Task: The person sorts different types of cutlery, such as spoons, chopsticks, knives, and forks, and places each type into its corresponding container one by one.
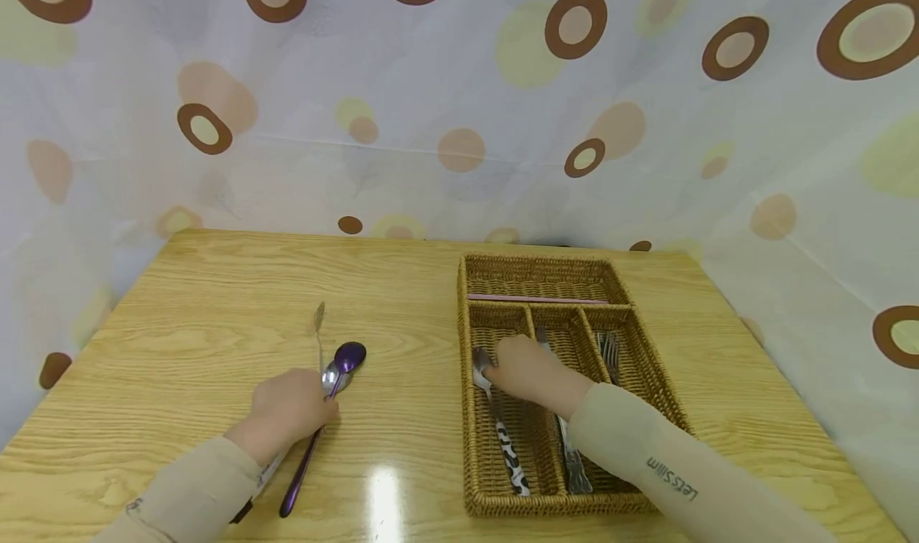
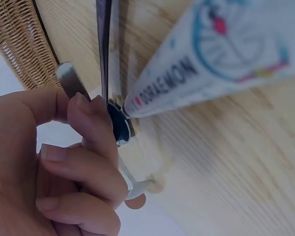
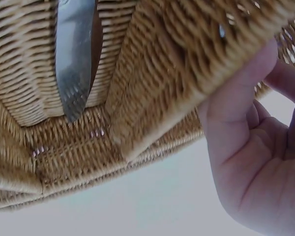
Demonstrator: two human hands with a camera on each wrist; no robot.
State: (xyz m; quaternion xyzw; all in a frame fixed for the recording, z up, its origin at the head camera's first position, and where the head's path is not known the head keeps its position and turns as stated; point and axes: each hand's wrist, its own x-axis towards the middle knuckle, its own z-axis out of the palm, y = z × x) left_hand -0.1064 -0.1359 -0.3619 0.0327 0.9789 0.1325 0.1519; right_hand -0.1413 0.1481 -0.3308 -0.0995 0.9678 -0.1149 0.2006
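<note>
On the left of the table my left hand (image 1: 290, 407) pinches the slim handle of a purple spoon (image 1: 349, 357), its fingers curled in the left wrist view. Under that spoon lies a silver spoon (image 1: 330, 378). A white handle printed DORAEMON (image 2: 187, 64) runs close to the left wrist camera. Farther off, a thin silver utensil (image 1: 319, 317) points to the back. My right hand (image 1: 531, 374) is down in the left compartment of a wicker tray (image 1: 467, 415). Its fingertips are at the bowl of a spoon with a black-and-white handle (image 1: 508, 455); I cannot tell whether they grip it.
A knife (image 3: 73, 59) lies in the tray's middle compartment, beside a divider from my right hand. The right compartment has forks (image 1: 609, 350). A pink stick (image 1: 538, 298) lies across the back compartment. A patterned curtain (image 1: 402, 184) hangs behind the wooden table (image 1: 409, 304).
</note>
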